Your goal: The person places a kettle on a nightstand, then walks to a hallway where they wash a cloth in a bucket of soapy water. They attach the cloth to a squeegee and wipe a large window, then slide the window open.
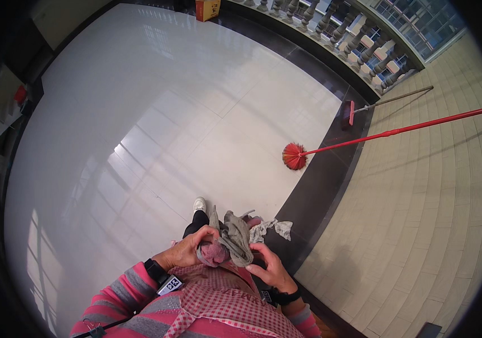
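My left hand [188, 250] grips a bundle of rags in front of my waist. Its fingers hold a pink cloth [214, 253] with a grey edge. Against it lies a twisted grey rag [237, 236], pinched at its right side by the thumb and fingers of my right hand [271, 268]. Beyond the bundle shows a crumpled whitish cloth [271, 230]; whether it hangs from the bundle or lies on the floor I cannot tell. Part of both palms is hidden.
A round red-bristled brush [294, 156] on a long red pole [387, 133] stands ahead to the right. Behind it, a pink broom [351, 113] leans on the tiled wall [397, 203]. A stone balustrade [334, 31] and a yellow-red box [208, 10] edge the glossy floor [173, 126].
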`<state>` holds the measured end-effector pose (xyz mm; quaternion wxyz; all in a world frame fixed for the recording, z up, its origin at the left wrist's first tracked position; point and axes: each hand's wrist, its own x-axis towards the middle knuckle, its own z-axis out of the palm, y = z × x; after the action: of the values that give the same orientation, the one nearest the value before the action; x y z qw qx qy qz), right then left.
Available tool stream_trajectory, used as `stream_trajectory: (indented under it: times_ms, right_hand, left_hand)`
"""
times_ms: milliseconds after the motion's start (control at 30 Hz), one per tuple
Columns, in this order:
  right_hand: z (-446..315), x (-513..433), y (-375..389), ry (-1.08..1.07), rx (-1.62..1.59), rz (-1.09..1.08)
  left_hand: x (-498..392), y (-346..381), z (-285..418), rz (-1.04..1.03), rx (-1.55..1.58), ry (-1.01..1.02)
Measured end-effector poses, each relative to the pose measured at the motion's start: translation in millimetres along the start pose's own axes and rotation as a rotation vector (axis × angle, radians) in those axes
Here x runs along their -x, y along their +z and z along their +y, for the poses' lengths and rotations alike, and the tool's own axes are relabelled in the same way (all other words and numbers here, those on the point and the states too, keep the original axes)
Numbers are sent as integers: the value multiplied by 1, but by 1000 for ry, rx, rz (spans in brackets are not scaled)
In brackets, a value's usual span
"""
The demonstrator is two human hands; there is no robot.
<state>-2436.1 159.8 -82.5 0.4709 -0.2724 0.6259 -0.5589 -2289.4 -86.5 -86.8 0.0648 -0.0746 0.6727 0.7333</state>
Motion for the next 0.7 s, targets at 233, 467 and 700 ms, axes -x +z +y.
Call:
stream_trajectory:
  times_ms: [233,467,700]
  right_hand:
    - [-43,-76,66,-102,-740,225]
    - [-111,-202,157,-220,-741,257]
    - [-147,-327,272,-263,-693,90]
  left_hand:
    - [93,-57,35,221,-301,203]
    - [179,-180,39,402,-415,251]
    - [275,-295,15,744,-353,199]
